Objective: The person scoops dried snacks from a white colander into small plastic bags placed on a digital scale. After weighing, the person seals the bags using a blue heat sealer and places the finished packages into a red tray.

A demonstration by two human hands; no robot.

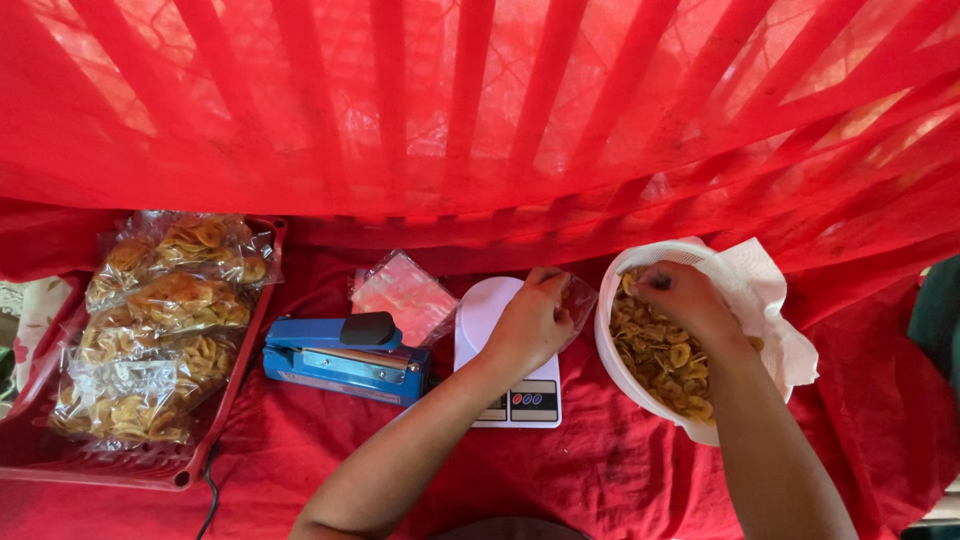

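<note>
Your left hand [530, 325] is over the white digital kitchen scale [505, 350], fingers pinched together on the rim of a small clear plastic bag [578, 300]. The bag sits at the scale's right edge, right beside the bowl; you hold its mouth up.

Your right hand [685, 300] is inside the white bowl [640, 390], fingers closed on some banana chips [660, 360] near the bowl's far rim. How many chips are in the grip cannot be told. The bowl is well filled with yellow-brown chips and is lined with white paper [770, 300] that spills over its right side.

Left of the scale, a blue impulse heat sealer [340, 360] with a black knob lies on the red-clothed tabletop [600, 470]. Behind it, a stack of empty clear bags [405, 295]. Far left, a red plastic tray [130, 465] holds several sealed packets of chips [165, 330], piled one over another. A black cord [210, 495] runs down by the tray's near right corner. Red sheer curtain [480, 100] hangs across the back.
</note>
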